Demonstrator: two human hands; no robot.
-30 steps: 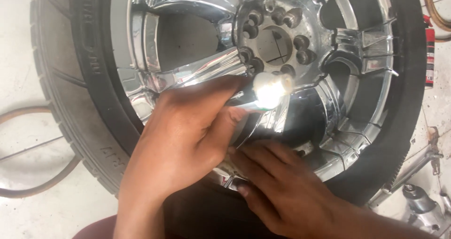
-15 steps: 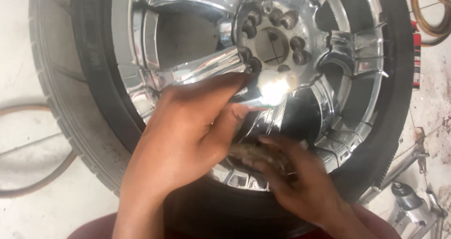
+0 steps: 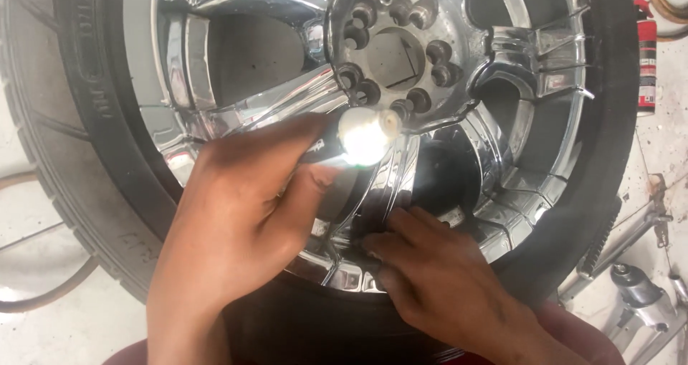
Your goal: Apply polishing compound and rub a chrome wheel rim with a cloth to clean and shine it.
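Left hand (image 3: 236, 214) grips a lit torch (image 3: 367, 135) over the chrome wheel (image 3: 516, 57); right hand (image 3: 437, 279) presses fingertips on the lower spoke, apparently empty. Glare may mask defects.

1. The left hand (image 3: 236, 221) grips a small lit torch (image 3: 367, 134) against the chrome wheel (image 3: 516, 42).
2. The right hand (image 3: 437, 279) presses its fingertips (image 3: 376, 244) on the wheel's lower rim.
3. A black tyre (image 3: 79, 157) surrounds the wheel.
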